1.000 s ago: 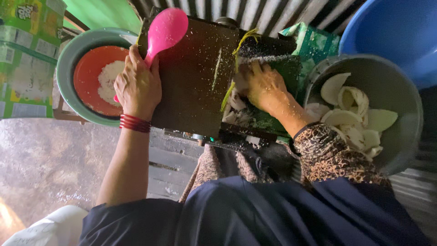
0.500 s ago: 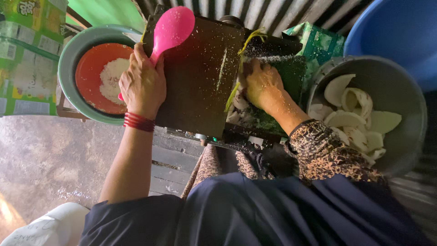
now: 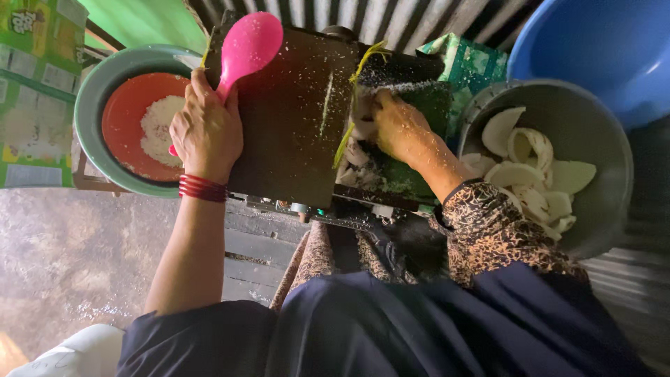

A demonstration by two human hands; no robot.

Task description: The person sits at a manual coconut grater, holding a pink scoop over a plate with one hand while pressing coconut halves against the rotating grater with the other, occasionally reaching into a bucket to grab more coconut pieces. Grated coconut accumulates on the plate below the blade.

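Fingers of the left hand (image 3: 206, 132) wrap a pink spoon (image 3: 246, 47), its bowl pointing to 12 o'clock over the dark grater machine (image 3: 293, 119). At 3 o'clock the right hand (image 3: 399, 129) presses coconut pieces (image 3: 357, 150) into the chute, fingers curled. Some grated coconut (image 3: 162, 129) lies in the red bowl (image 3: 122, 112); many white shells (image 3: 534, 171) wait in the grey basin (image 3: 607, 202).

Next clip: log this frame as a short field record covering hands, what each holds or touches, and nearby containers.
left hand: grips pink plastic spoon, bowl end up
right hand: pressed at the opening of the dark grating machine, flecked with white shreds
left container: red bowl with white gratings, set inside green basin
right container: grey metal pot of white coconut pieces
behind: blue tub
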